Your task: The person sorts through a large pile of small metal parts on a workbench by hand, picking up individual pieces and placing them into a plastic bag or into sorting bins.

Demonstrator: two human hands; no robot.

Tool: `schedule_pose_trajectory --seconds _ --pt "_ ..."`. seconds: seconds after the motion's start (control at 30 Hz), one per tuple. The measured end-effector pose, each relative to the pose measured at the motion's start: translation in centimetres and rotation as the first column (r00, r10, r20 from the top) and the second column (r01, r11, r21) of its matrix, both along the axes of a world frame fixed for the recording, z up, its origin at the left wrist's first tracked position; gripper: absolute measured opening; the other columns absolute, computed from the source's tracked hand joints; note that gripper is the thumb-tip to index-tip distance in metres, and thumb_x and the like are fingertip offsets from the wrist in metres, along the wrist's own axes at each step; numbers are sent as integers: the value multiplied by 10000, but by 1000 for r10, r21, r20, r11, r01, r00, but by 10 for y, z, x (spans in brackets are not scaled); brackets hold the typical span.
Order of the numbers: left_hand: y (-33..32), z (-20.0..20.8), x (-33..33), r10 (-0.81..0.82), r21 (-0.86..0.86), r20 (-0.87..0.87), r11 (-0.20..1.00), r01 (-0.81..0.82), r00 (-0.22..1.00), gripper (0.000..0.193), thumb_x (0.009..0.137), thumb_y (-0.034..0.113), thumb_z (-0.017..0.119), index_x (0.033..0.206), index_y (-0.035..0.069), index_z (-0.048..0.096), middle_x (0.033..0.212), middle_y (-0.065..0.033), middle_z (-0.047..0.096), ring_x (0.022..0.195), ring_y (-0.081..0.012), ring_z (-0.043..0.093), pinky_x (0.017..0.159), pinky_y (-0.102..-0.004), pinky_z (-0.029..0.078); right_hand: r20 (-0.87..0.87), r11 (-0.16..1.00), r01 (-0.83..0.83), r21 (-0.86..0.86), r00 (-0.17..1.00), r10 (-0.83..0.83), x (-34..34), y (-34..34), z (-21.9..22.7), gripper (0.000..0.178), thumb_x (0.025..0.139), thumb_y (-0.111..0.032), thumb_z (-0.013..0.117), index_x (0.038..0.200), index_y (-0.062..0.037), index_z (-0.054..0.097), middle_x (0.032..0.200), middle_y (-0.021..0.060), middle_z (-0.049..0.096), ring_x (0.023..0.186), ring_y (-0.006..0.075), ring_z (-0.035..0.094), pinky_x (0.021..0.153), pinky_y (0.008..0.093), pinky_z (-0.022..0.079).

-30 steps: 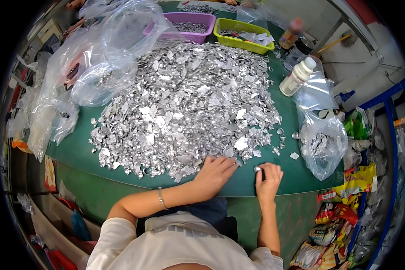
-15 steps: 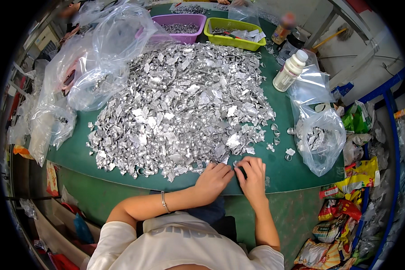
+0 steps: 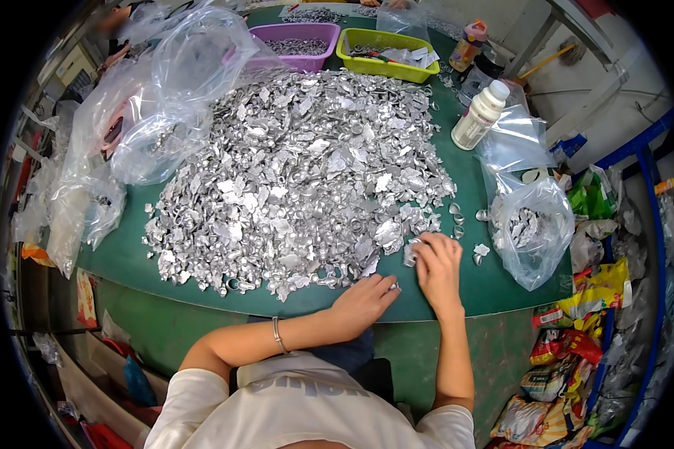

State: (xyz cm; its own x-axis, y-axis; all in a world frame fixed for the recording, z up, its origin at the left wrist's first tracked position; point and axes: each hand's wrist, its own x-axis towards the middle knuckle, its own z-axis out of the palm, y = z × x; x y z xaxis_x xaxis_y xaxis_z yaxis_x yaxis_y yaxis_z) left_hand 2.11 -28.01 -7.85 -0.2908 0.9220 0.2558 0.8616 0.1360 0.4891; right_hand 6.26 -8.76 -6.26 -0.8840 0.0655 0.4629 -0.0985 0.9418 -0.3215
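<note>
A broad heap of small silvery metal pieces [image 3: 299,179], rings and leaf-like shapes among them, covers the middle of the green table [image 3: 127,258]. At its near edge, my left hand [image 3: 361,305] pinches a small silvery metal piece [image 3: 395,286], mostly hidden by the fingertips. My right hand [image 3: 439,268] is a little farther right, its fingers curled against a blurred silvery piece [image 3: 410,253] at the heap's edge. Several loose rings [image 3: 457,218] lie just beyond the right hand. To their right is a clear plastic bag [image 3: 535,232] with metal pieces inside.
Behind the heap stand a purple basket [image 3: 329,46] and a yellow-green basket [image 3: 389,69], both holding things. A white bottle [image 3: 481,116] stands at the right. Large clear bags [image 3: 138,120] crowd the left side. Colourful packets [image 3: 558,348] fill a blue rack at right.
My right hand has moved away from my left, up and to the right, to the heap's edge. My left hand has shifted slightly right, and a small piece now shows at its fingertips.
</note>
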Motion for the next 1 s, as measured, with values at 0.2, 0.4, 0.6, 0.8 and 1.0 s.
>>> schedule_pose_trajectory --seconds 0.2,0.4,0.6,0.8,1.0 --pt "2 4 5 2 -16 -37 1000 -3 999 441 724 19 518 1163 -13 514 1147 -139 476 916 -273 484 808 -348 435 -57 985 88 -148 994 -97 -1 6 6 247 710 -16 622 954 -44 604 1057 91 570 1033 297 505 869 408 367" --pt "-1 3 2 -2 -5 18 1000 2 1000 395 709 18 525 1102 -23 539 1118 -147 483 929 -279 483 807 -335 442 72 999 -35 4 997 35 -5 2 9 267 704 -61 684 964 -49 622 1100 86 551 1079 292 482 904 398 359" --pt "11 1 5 6 47 99 999 -11 995 357 701 2 524 1057 -30 548 1122 -161 479 950 -299 489 815 -348 446 -5 982 163 -92 986 -164 15 2 5 205 716 -57 676 913 -46 619 951 82 556 866 264 505 725 364 375" --pt "12 -5 8 57 78 224 994 -77 973 426 734 -10 560 1153 -17 482 1173 -176 462 994 -322 488 841 -363 444 110 991 124 -43 987 -118 31 -16 0 206 717 -62 667 913 -51 606 876 61 556 839 246 501 707 363 357" --pt "21 13 7 114 46 86 992 -118 990 469 725 1 579 1180 -10 469 1228 -156 444 1047 -324 458 870 -400 422 47 897 182 -404 983 -179 27 11 19 126 810 4 557 915 11 628 909 148 606 860 280 568 784 342 438"
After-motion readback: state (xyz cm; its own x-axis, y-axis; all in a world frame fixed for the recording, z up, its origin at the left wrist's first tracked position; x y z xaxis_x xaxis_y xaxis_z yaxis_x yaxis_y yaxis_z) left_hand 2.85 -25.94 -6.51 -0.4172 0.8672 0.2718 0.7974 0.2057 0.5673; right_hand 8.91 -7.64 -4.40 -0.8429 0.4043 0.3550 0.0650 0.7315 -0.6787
